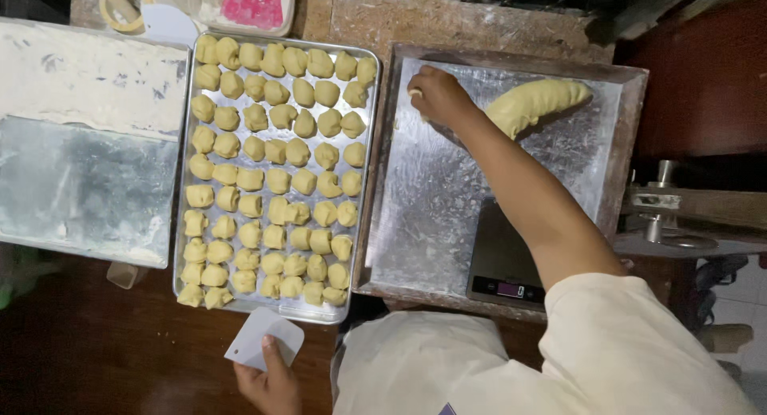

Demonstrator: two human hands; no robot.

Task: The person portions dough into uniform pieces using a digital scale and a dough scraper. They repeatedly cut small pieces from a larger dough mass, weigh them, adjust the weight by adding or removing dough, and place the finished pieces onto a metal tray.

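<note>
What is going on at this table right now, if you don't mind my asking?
A person is working with dough. Their right hand reaches into a floured metal tray, pinching a small bit of dough beside a long dough roll. Their left hand holds a white plastic scraper near the table edge. A baking tray is nearly filled with rows of small dough pieces. A kitchen scale sits under the right forearm.

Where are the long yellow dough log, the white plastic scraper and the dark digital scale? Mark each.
long yellow dough log (534,103), head view, its middle.
white plastic scraper (264,335), head view, blade centre.
dark digital scale (499,259), head view, weighing platform.
</note>
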